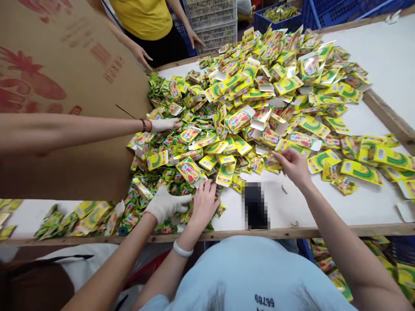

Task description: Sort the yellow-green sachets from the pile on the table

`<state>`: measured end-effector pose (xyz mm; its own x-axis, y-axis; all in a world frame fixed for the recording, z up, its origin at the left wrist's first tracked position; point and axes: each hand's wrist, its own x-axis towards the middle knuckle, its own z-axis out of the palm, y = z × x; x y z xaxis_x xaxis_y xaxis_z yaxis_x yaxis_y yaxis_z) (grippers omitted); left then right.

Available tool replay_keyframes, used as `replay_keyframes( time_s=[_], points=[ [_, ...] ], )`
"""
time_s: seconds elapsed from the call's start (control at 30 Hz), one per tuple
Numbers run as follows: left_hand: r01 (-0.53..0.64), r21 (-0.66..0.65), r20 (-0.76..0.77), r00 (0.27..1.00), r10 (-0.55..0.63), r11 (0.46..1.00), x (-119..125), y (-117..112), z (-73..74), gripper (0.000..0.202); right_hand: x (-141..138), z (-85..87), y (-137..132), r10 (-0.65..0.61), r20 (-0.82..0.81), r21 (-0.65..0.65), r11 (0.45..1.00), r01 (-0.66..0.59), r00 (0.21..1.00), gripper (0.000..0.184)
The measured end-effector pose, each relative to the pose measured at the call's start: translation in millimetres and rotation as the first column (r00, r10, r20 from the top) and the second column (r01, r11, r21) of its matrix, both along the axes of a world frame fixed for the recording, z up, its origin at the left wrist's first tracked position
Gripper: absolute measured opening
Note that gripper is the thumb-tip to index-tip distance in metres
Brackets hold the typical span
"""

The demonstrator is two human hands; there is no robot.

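A big heap of yellow-green flat cartons [279, 86] and small green sachets [162, 93] covers the white table [356, 203]. My left hand [204, 201], with a white band at the wrist, lies palm down on sachets at the heap's near edge, fingers spread a little. It holds nothing. My right hand [293, 166] reaches to the heap's front edge, its fingertips pinched on a small sachet [271, 160]. A co-worker's gloved hand [165, 204] rests right beside my left hand.
A second gloved hand [162, 125] reaches in from the left over a large brown cardboard sheet [65, 77]. A person in a yellow shirt [145, 17] stands at the far side. A dark phone [256, 206] lies near the front edge. Blue crates [324, 13] stand behind.
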<state>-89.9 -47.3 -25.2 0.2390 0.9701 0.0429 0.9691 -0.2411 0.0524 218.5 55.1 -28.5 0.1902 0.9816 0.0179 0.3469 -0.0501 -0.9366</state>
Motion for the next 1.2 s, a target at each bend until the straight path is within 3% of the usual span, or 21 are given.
replay_keyframes(
  time_s=[0.1, 0.2, 0.27, 0.3, 0.37, 0.43, 0.5, 0.6, 0.67, 0.73, 0.83, 0.9, 0.97, 1.07, 1.13, 1.2],
  points=[
    [0.003, 0.064, 0.068, 0.998, -0.008, 0.998, 0, 15, -6.7, 0.022, -1, -4.4, -42, 0.02, -0.484, -0.176, 0.977, -0.119, 0.875, 0.051],
    [-0.004, 0.144, 0.293, 0.955, -0.039, 0.99, 5, 27, -4.9, 0.022, -18, -6.5, -76, 0.016, -0.672, -0.229, 0.946, -0.228, 0.741, 0.046],
    [-0.041, 0.15, 0.541, 0.84, -0.047, 0.988, 15, 31, -1.2, 0.022, -34, -5.3, -89, 0.037, -0.745, -0.182, 0.949, -0.257, 0.665, 0.04],
    [-0.07, 0.1, 0.672, 0.74, -0.015, 0.992, 22, 31, 0.8, 0.022, -42, -4.2, -92, 0.05, -0.768, -0.147, 0.957, -0.252, 0.639, 0.038],
    [-0.098, -0.098, 0.854, 0.502, 0.134, 0.99, 37, 30, 5.0, 0.024, -56, -2.2, -94, 0.073, -0.762, -0.079, 0.976, -0.204, 0.644, 0.037],
    [-0.035, -0.296, 0.901, 0.323, 0.291, 0.955, 52, 26, 9.8, 0.028, -66, -1.3, -92, 0.068, -0.709, -0.035, 0.991, -0.131, 0.702, 0.037],
    [0.079, -0.381, 0.904, 0.241, 0.353, 0.921, 64, 20, 14.6, 0.034, -71, -1.4, -92, 0.054, -0.659, -0.012, 0.997, -0.083, 0.75, 0.035],
    [0.218, -0.392, 0.916, 0.177, 0.359, 0.894, 77, 13, 17.5, 0.044, -69, -2.1, -95, 0.036, -0.588, 0.008, 0.999, -0.039, 0.808, 0.031],
    [0.223, -0.382, 0.92, 0.184, 0.346, 0.897, 86, 11, 14.3, 0.043, -63, -2.8, -99, 0.034, -0.565, 0.029, 0.999, -0.021, 0.824, 0.029],
    [0.191, -0.343, 0.926, 0.232, 0.297, 0.92, 95, 13, 9.0, 0.036, -55, -3.9, -103, 0.083, -0.621, 0.036, 0.996, -0.078, 0.78, 0.038],
    [0.231, -0.22, 0.923, 0.364, 0.125, 0.948, 110, 26, 5.2, 0.033, -37, -7.8, -107, 0.171, -0.677, -0.003, 0.972, -0.235, 0.715, 0.05],
    [0.349, -0.126, 0.875, 0.48, -0.061, 0.929, 116, 43, 8.3, 0.032, -18, -12.2, -109, 0.147, -0.594, -0.043, 0.976, -0.214, 0.791, 0.039],
    [0.452, -0.043, 0.74, 0.614, -0.276, 0.891, 119, 67, 13.9, 0.032, 4, -17.6, -111, 0.078, -0.439, -0.049, 0.993, -0.111, 0.895, 0.031],
    [0.515, -0.01, 0.344, 0.807, -0.481, 0.857, 122, 107, 20.0, 0.055, 36, -23.7, -112, 0.008, -0.244, -0.048, 0.999, -0.02, 0.97, 0.027],
    [0.525, -0.044, 0.148, 0.845, -0.514, 0.85, 124, 126, 21.0, 0.053, 50, -22.0, -110, -0.016, -0.244, -0.062, 0.998, 0.001, 0.97, 0.027],
    [0.53, -0.044, 0.179, 0.838, -0.515, 0.847, 127, 133, 21.1, 0.039, 54, -12.6, -108, -0.032, -0.329, -0.062, 0.998, 0.012, 0.944, 0.03]
  ],
)
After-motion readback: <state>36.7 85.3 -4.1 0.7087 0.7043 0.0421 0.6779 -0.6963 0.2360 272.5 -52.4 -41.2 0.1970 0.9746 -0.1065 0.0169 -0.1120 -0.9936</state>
